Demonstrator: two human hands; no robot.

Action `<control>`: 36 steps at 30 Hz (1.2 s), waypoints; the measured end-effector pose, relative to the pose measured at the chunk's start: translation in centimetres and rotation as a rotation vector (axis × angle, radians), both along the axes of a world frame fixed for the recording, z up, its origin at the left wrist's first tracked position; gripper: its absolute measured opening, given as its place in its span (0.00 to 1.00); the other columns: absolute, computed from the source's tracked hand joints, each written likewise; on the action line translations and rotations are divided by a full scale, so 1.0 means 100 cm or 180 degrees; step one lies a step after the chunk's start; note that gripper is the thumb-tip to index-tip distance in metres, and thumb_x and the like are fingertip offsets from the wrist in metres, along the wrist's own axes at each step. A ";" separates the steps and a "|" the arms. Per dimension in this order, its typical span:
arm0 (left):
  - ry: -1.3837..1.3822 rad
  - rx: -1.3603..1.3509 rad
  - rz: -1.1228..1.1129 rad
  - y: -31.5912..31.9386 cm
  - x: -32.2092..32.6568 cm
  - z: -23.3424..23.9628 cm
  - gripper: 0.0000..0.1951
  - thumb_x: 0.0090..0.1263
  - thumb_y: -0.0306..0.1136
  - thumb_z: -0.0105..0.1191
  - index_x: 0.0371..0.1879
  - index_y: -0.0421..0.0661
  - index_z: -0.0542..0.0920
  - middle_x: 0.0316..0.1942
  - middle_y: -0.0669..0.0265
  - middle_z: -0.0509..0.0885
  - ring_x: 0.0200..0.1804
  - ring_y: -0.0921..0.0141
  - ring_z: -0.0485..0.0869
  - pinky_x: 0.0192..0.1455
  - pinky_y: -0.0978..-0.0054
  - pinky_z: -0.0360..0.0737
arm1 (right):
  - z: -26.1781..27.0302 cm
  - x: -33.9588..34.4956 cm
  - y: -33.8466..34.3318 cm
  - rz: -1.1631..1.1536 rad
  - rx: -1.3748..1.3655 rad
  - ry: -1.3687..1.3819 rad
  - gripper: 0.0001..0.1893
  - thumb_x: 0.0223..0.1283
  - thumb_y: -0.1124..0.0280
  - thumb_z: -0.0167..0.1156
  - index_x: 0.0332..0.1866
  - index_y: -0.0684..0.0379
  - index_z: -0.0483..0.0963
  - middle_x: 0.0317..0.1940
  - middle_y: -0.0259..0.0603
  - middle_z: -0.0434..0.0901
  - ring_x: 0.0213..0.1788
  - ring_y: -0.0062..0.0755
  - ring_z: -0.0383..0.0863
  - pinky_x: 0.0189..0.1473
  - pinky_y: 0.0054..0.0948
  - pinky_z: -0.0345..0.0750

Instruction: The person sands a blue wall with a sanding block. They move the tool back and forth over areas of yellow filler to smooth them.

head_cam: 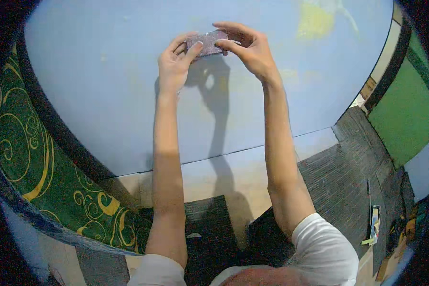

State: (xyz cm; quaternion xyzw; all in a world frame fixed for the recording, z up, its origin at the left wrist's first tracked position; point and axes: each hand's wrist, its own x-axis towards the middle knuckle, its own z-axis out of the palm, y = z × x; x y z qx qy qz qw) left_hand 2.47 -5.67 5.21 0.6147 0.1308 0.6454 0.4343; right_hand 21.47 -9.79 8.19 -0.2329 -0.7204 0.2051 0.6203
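Both arms reach out over a pale blue flat surface (pixel 128 118). A small flat rectangular object (pixel 208 43), greyish pink and speckled, is held between the hands. My left hand (pixel 178 53) grips its left end, the thumb lying on the face towards me and the fingers behind. At the right end, my right hand (pixel 248 48) pinches it with the thumb on the near face, while the index finger arches over the top edge. What the object is, I cannot tell. The hands cast a shadow on the blue surface below them.
A dark green panel with yellow scrolls (pixel 18 136) curves along the left, inside a dark border. Dark ribbed matting (pixel 343 153) covers floor at the right, beside a plain green panel (pixel 404 114). A small narrow package (pixel 375 223) lies at the lower right.
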 end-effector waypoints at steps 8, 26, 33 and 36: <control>-0.0269 -0.0207 0.0220 0.003 0.006 0.001 0.17 0.68 0.27 0.68 0.54 0.37 0.83 0.44 0.60 0.89 0.44 0.75 0.86 0.47 0.78 0.82 | -0.001 0.004 0.004 -0.0150 0.0209 -0.0374 0.33 0.57 0.77 0.74 0.70 0.59 0.73 0.44 0.40 0.85 0.43 0.25 0.84 0.45 0.30 0.85; -0.0261 -0.0500 -0.0166 0.007 0.002 -0.002 0.22 0.67 0.30 0.70 0.58 0.37 0.81 0.50 0.59 0.88 0.49 0.72 0.86 0.53 0.75 0.83 | 0.000 0.006 0.004 0.0484 -0.0121 0.0014 0.26 0.62 0.78 0.64 0.68 0.59 0.75 0.46 0.43 0.86 0.45 0.29 0.86 0.53 0.31 0.84; -0.0203 -0.0306 0.0087 0.003 0.002 0.000 0.22 0.65 0.28 0.72 0.56 0.36 0.84 0.47 0.58 0.89 0.47 0.73 0.87 0.52 0.76 0.83 | 0.001 0.005 -0.001 0.0635 -0.0234 0.0157 0.24 0.64 0.80 0.57 0.67 0.60 0.76 0.49 0.44 0.84 0.44 0.31 0.87 0.52 0.32 0.86; -0.0140 -0.0266 0.0108 -0.002 0.004 0.002 0.21 0.65 0.26 0.71 0.56 0.36 0.84 0.45 0.58 0.89 0.46 0.74 0.86 0.51 0.78 0.83 | 0.001 0.011 0.003 0.0574 -0.0209 0.0129 0.22 0.67 0.75 0.62 0.66 0.58 0.77 0.47 0.44 0.85 0.40 0.27 0.86 0.50 0.29 0.85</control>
